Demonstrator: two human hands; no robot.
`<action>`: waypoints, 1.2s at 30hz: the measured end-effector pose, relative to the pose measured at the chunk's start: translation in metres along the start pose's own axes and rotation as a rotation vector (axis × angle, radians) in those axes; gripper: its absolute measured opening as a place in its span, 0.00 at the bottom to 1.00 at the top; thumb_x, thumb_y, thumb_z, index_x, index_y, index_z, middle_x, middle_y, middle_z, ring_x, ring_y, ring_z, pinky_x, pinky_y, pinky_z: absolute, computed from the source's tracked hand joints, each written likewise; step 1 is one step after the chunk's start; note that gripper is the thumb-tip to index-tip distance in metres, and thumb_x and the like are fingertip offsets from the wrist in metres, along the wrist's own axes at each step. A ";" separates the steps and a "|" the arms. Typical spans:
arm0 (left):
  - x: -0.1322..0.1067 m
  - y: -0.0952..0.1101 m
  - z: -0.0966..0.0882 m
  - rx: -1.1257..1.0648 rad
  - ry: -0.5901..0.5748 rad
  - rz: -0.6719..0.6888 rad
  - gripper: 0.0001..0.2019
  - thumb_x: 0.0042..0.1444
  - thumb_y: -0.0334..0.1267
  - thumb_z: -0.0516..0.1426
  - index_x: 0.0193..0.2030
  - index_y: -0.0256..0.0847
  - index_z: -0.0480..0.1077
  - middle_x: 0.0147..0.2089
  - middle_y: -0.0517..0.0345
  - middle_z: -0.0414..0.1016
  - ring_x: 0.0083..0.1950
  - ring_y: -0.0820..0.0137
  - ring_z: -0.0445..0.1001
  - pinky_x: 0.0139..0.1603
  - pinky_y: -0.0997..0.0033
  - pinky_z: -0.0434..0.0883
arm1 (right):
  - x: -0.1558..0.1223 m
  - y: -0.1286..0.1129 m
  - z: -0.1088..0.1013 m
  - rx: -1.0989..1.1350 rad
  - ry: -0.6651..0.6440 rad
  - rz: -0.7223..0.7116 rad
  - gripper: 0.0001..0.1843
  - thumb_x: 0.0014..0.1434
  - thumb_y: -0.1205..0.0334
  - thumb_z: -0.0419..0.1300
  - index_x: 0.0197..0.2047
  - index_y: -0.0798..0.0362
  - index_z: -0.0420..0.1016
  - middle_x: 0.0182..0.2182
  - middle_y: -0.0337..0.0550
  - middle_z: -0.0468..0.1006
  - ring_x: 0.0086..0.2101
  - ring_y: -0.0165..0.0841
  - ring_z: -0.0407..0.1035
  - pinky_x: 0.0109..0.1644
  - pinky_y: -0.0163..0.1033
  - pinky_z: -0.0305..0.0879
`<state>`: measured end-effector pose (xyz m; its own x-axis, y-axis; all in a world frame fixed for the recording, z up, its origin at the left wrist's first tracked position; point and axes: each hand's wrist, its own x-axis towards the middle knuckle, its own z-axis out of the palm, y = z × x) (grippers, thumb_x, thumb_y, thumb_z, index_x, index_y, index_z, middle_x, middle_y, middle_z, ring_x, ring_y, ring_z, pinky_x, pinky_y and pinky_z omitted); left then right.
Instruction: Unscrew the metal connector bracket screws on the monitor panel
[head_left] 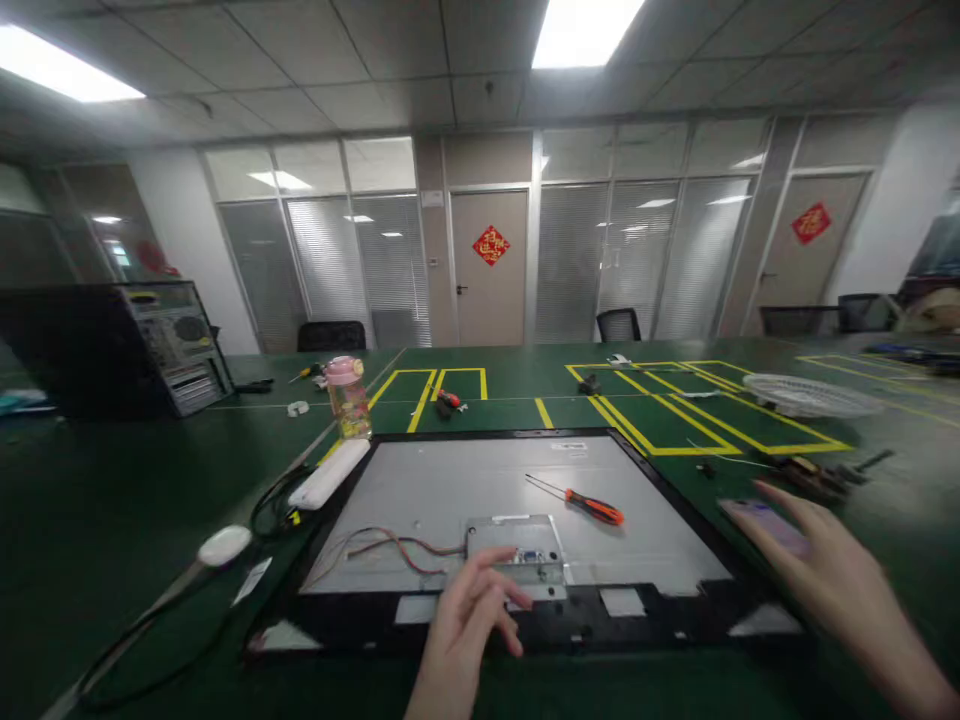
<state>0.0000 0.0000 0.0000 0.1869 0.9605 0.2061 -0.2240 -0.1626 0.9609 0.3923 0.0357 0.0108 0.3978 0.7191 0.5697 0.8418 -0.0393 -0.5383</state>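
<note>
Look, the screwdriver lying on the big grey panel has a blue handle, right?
Not quite. The head view shows the screwdriver lying on the grey panel, but its handle is orange, not blue.

Matt grey metal panel point(480, 490), black probably plastic frame point(645, 625), matt green table point(112, 520).
</note>
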 end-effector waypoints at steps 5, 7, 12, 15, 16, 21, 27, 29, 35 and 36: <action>0.002 0.023 -0.024 0.161 0.100 0.047 0.21 0.59 0.54 0.55 0.48 0.38 0.72 0.34 0.54 0.77 0.27 0.70 0.72 0.38 0.68 0.69 | -0.011 -0.070 0.048 0.183 -0.433 -0.283 0.25 0.59 0.47 0.53 0.53 0.51 0.72 0.51 0.53 0.76 0.46 0.46 0.74 0.49 0.48 0.70; 0.002 0.030 -0.033 0.236 0.127 0.060 0.20 0.59 0.53 0.54 0.45 0.38 0.73 0.34 0.55 0.77 0.29 0.69 0.73 0.41 0.67 0.69 | -0.018 -0.088 0.063 0.047 -0.516 -0.381 0.22 0.59 0.53 0.55 0.54 0.51 0.72 0.50 0.54 0.77 0.45 0.46 0.74 0.50 0.47 0.68; 0.008 0.047 -0.047 0.462 0.143 0.090 0.18 0.61 0.49 0.51 0.43 0.38 0.74 0.34 0.53 0.77 0.36 0.64 0.75 0.42 0.67 0.70 | -0.023 -0.101 0.087 -0.234 -0.548 -0.457 0.16 0.58 0.68 0.54 0.50 0.56 0.74 0.42 0.56 0.79 0.40 0.47 0.75 0.43 0.44 0.67; 0.012 0.065 -0.045 0.613 0.050 0.109 0.16 0.63 0.47 0.50 0.45 0.40 0.74 0.39 0.53 0.78 0.42 0.62 0.75 0.44 0.67 0.70 | -0.017 -0.094 0.092 -0.202 -0.517 -0.471 0.13 0.59 0.70 0.53 0.45 0.56 0.75 0.39 0.56 0.80 0.39 0.46 0.75 0.42 0.43 0.67; 0.013 0.072 -0.044 0.678 0.030 0.119 0.15 0.63 0.46 0.50 0.45 0.41 0.74 0.41 0.53 0.78 0.44 0.63 0.75 0.44 0.68 0.70 | -0.014 -0.091 0.093 -0.156 -0.519 -0.482 0.13 0.60 0.68 0.52 0.45 0.56 0.75 0.39 0.56 0.80 0.40 0.46 0.75 0.42 0.42 0.66; 0.022 0.095 -0.036 0.876 -0.130 0.264 0.12 0.64 0.39 0.50 0.42 0.43 0.74 0.41 0.58 0.77 0.43 0.67 0.74 0.46 0.72 0.68 | -0.002 -0.082 0.089 0.192 -0.497 -0.386 0.15 0.60 0.57 0.53 0.44 0.53 0.76 0.39 0.51 0.82 0.37 0.43 0.76 0.41 0.43 0.70; 0.064 0.074 -0.046 0.983 -0.135 0.349 0.11 0.61 0.34 0.50 0.41 0.40 0.74 0.40 0.56 0.77 0.42 0.66 0.74 0.46 0.71 0.68 | 0.015 -0.090 0.065 0.712 -0.435 -0.051 0.27 0.52 0.42 0.61 0.46 0.54 0.78 0.41 0.53 0.83 0.40 0.48 0.78 0.45 0.50 0.74; 0.074 0.063 -0.051 1.012 -0.109 0.366 0.12 0.61 0.33 0.50 0.41 0.40 0.74 0.41 0.54 0.77 0.44 0.66 0.74 0.49 0.69 0.68 | 0.020 -0.092 0.056 0.883 -0.469 0.067 0.28 0.51 0.43 0.65 0.48 0.55 0.78 0.42 0.55 0.83 0.42 0.50 0.78 0.49 0.53 0.74; 0.079 0.046 -0.059 1.007 -0.116 0.375 0.11 0.60 0.33 0.50 0.42 0.40 0.74 0.42 0.53 0.77 0.45 0.65 0.74 0.50 0.67 0.69 | 0.032 -0.102 0.040 1.263 -0.468 0.210 0.18 0.46 0.51 0.72 0.39 0.52 0.81 0.39 0.50 0.84 0.39 0.46 0.79 0.54 0.54 0.71; 0.079 0.046 -0.059 0.999 -0.120 0.372 0.11 0.60 0.33 0.50 0.41 0.40 0.74 0.42 0.53 0.77 0.45 0.65 0.74 0.50 0.67 0.69 | 0.033 -0.106 0.038 1.302 -0.472 0.220 0.18 0.46 0.52 0.72 0.39 0.51 0.81 0.38 0.49 0.84 0.38 0.45 0.79 0.53 0.54 0.71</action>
<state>-0.0517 0.0817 0.0500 0.3730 0.7929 0.4818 0.5874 -0.6038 0.5389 0.3024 0.0896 0.0632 0.0987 0.9550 0.2797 -0.2623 0.2960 -0.9185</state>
